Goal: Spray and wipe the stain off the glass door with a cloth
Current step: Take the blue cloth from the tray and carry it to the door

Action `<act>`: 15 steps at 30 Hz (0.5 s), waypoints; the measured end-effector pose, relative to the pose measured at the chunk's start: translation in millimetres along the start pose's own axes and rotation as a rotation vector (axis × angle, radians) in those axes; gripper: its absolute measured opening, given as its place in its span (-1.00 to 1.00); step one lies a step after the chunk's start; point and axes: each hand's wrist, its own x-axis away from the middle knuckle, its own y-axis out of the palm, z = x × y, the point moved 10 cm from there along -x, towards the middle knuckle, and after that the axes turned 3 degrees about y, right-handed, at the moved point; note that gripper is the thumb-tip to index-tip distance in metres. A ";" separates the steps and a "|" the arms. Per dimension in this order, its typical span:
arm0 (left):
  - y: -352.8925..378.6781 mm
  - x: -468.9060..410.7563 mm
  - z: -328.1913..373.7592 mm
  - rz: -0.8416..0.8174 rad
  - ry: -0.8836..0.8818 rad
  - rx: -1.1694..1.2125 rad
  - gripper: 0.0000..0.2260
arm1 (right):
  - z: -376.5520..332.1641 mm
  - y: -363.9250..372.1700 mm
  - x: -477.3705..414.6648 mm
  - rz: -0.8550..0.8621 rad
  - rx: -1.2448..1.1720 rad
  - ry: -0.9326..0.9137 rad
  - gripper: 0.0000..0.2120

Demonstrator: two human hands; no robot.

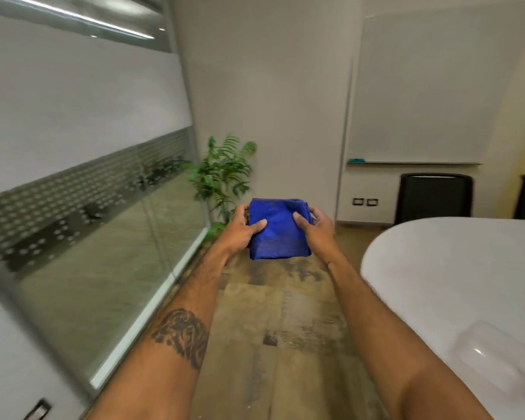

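A folded blue cloth (279, 230) is held out in front of me, above the floor, between both hands. My left hand (242, 230) grips its left edge with the thumb on top. My right hand (315, 228) grips its right edge the same way. The glass wall (97, 237) runs along my left, frosted above with a dotted band and clear glass below. No stain stands out on the glass in this blurred view. No spray bottle is in view.
A white rounded table (455, 286) fills the right side, with a clear plastic box (494, 353) on its near part. Two black chairs (434, 198) stand behind it under a whiteboard (422, 95). A potted plant (223, 177) stands in the far corner.
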 end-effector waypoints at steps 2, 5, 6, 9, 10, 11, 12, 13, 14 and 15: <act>-53.5 24.9 6.0 0.084 0.022 -0.011 -0.54 | -4.5 56.7 9.7 -0.073 -0.033 -0.011 -0.75; -129.6 68.8 12.4 0.187 0.036 -0.028 -0.55 | -11.3 140.3 31.7 -0.184 -0.079 -0.026 -0.76; -159.5 87.5 15.5 0.229 0.039 -0.041 -0.56 | -13.1 171.9 41.4 -0.220 -0.088 -0.033 -0.76; -226.4 133.1 24.0 0.307 0.036 -0.077 -0.57 | -18.2 244.6 66.3 -0.300 -0.118 -0.055 -0.77; -250.6 151.7 26.6 0.336 0.038 -0.094 -0.57 | -20.2 272.0 77.7 -0.332 -0.130 -0.055 -0.79; -275.5 171.5 30.0 0.367 0.040 -0.115 -0.58 | -22.8 300.0 89.8 -0.363 -0.141 -0.057 -0.81; -299.4 191.6 33.9 0.399 0.044 -0.138 -0.60 | -25.6 327.5 102.4 -0.392 -0.150 -0.061 -0.81; -323.3 211.5 37.8 0.432 0.051 -0.159 -0.61 | -27.8 354.7 115.7 -0.423 -0.161 -0.063 -0.81; -346.9 231.6 41.4 0.468 0.057 -0.178 -0.62 | -30.2 381.5 129.7 -0.457 -0.173 -0.064 -0.81; -369.2 251.3 44.7 0.503 0.060 -0.199 -0.62 | -33.2 407.2 144.5 -0.494 -0.190 -0.067 -0.81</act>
